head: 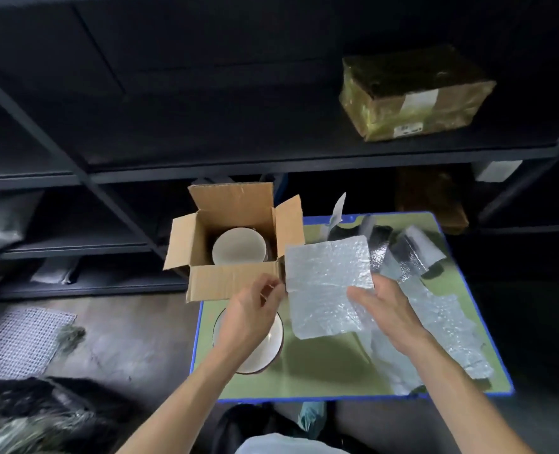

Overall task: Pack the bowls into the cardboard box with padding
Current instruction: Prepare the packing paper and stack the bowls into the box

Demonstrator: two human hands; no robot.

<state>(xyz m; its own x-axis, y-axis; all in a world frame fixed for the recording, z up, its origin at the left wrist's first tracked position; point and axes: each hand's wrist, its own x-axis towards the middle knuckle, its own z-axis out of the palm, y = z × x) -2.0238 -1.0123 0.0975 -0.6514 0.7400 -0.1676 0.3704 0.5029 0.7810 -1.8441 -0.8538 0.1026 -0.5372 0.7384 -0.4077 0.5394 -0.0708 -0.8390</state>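
**One bowl is in, one bowl still waits**

Big dark shelves (pixel 271 165) stand at the back. In front of them lies a green mat (pixel 320 365) with a blue edge. On the right side of the mat is a pile of wrap (pixel 445 329), all crinkly and shiny.

The cardboard box (pixel 232 283) sits at the far left corner of the mat. Its flaps are open. The first bowl (pixel 239 247) is already inside the box, and no padding shows on top of it.

A sheet of bubble wrap (pixel 327 283) is held up just to the right of the box, above the mat. The second bowl (pixel 271 342) is still out on the mat, near the person, partly hidden under the left arm.

The right hand (pixel 383 299) grips the sheet, with the thumb on top and the fingers behind it. The left hand (pixel 252 309) has curled fingers right at the sheet's left edge. It is blurry, so I cannot tell if it pinches the sheet.

I think the job is about half done. The sheet likely needs to go into the box. Then the second bowl goes in, with more wrap, and the flaps get closed.
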